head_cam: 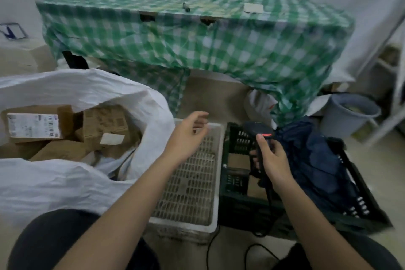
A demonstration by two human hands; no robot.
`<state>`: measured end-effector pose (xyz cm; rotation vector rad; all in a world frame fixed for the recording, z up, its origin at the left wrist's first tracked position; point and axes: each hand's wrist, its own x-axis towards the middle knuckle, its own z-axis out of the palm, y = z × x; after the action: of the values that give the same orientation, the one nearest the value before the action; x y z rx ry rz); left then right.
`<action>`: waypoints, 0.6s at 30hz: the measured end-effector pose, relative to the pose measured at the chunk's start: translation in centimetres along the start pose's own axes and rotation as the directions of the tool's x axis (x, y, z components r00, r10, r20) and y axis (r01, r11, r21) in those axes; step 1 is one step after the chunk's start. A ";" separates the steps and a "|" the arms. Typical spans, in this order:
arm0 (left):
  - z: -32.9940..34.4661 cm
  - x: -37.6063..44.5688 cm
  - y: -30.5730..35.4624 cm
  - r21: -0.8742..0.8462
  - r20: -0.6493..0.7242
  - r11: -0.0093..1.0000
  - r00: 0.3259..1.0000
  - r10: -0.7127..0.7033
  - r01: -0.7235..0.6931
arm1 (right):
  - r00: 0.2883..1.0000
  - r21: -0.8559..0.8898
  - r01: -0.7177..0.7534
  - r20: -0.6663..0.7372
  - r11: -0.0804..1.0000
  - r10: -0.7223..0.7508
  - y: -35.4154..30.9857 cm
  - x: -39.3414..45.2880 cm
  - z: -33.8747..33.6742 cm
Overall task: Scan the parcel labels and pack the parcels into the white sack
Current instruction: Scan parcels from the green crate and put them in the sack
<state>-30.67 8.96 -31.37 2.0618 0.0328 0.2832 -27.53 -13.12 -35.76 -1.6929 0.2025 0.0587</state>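
Over the white crate (192, 184), the left hand (188, 136) hangs with fingers loosely spread, holding nothing, just right of the white sack (72, 184). Right hand (271, 160) grips the handle of the black scanner (258, 132), thumb up on the body; a red light shows at its head, and its cable (256, 247) trails to the floor.

Sack mouth is open at left, with several cardboard parcels (94, 131) already inside; one, the labelled parcel (32, 126), lies label-up near the far-left edge. White crate looks empty through its slats. The black crate (238, 166) beside it shows brown cardboard low down under the scanner, probably more parcels, though that's partly hidden. A dark blue cloth (315, 160) covers the crate's right half.

Judgement: between parcels. Nothing is in the free hand, so the pack step for the last item looks done and the next pick isn't started.

Next move calls for:
- left hand crossing to the black crate, under or past the scanner hand
- lifting a parcel label-up, clear of the cloth
- aiming the scanner at the label, then dropping the parcel into the sack

Behind it all stands a table under a green checked cloth (197, 35), with a grey bucket (348, 114) at right.
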 end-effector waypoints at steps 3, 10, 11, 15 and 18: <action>6.3 1.3 -0.5 0.009 0.141 0.997 0.987 -0.078 0.077 | 0.995 -0.010 -0.038 -0.091 0.999 0.037 2.5 1.5 -4.4; 18.7 5.3 -6.4 0.238 0.307 0.955 0.919 -0.248 0.178 | 0.977 -0.026 -0.150 -0.157 0.988 0.144 8.1 6.7 -9.8; 20.4 6.0 -7.6 0.287 0.324 0.943 0.909 -0.262 0.169 | 0.975 -0.032 -0.158 -0.161 0.987 0.151 8.9 7.9 -10.0; 26.1 9.1 -12.3 0.489 0.353 0.856 0.859 -0.370 0.168 | 0.971 -0.053 -0.187 -0.161 0.981 0.177 11.8 13.6 -9.9; 29.8 11.6 -15.5 0.548 0.370 0.812 0.811 -0.452 0.202 | 0.971 -0.094 -0.204 -0.145 0.974 0.189 14.0 18.1 -8.9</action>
<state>-11.49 -7.47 -56.33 2.5215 0.1815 -0.5361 -12.77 -25.35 -51.07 -1.7821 0.4765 0.1048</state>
